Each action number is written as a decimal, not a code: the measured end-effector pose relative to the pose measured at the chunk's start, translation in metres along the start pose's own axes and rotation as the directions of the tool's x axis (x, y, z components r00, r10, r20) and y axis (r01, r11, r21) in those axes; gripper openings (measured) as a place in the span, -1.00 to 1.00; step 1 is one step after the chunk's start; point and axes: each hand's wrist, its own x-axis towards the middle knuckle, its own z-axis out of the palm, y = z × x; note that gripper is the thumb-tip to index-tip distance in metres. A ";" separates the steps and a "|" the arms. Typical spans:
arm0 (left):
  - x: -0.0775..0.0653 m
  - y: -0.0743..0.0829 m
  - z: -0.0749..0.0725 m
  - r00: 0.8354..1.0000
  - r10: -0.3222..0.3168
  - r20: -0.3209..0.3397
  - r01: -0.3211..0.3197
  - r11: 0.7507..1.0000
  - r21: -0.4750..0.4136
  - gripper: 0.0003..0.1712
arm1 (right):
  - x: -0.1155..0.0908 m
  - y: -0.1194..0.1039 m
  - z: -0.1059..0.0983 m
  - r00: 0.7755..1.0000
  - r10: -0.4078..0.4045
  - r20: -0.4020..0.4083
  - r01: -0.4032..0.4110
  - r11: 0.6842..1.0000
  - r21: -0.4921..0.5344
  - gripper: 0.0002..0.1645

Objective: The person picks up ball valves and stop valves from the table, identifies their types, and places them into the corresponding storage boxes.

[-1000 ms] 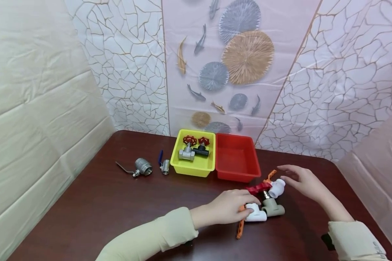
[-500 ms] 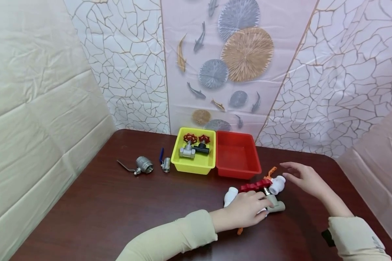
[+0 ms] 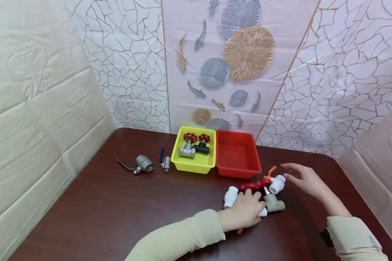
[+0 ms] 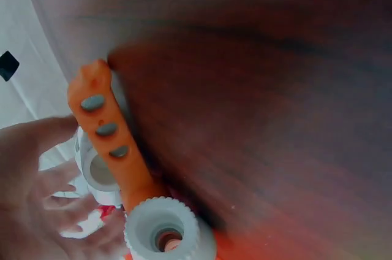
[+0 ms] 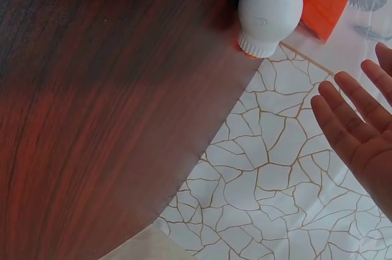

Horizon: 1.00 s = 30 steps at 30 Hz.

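My left hand (image 3: 245,211) lies over a white tee-shaped valve (image 3: 263,212), its thumb and fingers curved round the body, which they mostly hide. In the left wrist view the white tee valve's round opening (image 4: 103,171) shows beside the fingers. Left of the hand is a white ball valve (image 3: 231,197), whose orange lever (image 4: 110,128) runs under the hand. My right hand (image 3: 305,181) hovers with fingers extended, touching nothing, near another white ball valve (image 3: 277,184) with an orange lever (image 3: 270,172). Between the hands lies a grey-green tee valve (image 3: 274,203); red handwheels (image 3: 255,185) sit beside it.
A yellow bin (image 3: 192,168) holds a metal valve (image 3: 187,151) and a black valve (image 3: 201,146), both with red handwheels. A red bin (image 3: 238,172) adjoins it. To the left lie a large metal ball valve (image 3: 144,164) and a small blue-levered one (image 3: 165,163).
My left hand has moved right from the orange lever onto the white tee valve, uncovering the left white ball valve. The right hand stays nearly still.
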 end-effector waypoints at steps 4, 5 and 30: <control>0.005 -0.001 0.003 0.996 -0.040 0.082 0.042 0.999 -0.025 -0.61 | 0.001 -0.002 0.002 1.000 -0.004 -0.001 0.004 1.000 -0.004 -0.61; 0.006 -0.002 0.003 0.994 -0.044 0.099 0.048 0.998 -0.039 -0.61 | 0.001 -0.002 0.002 1.000 -0.003 0.004 0.003 1.000 0.001 -0.61; 0.020 -0.006 0.023 0.989 -0.064 0.135 0.080 0.990 -0.117 -0.54 | 0.013 -0.013 0.010 0.998 -0.022 0.063 0.019 0.999 0.042 -0.59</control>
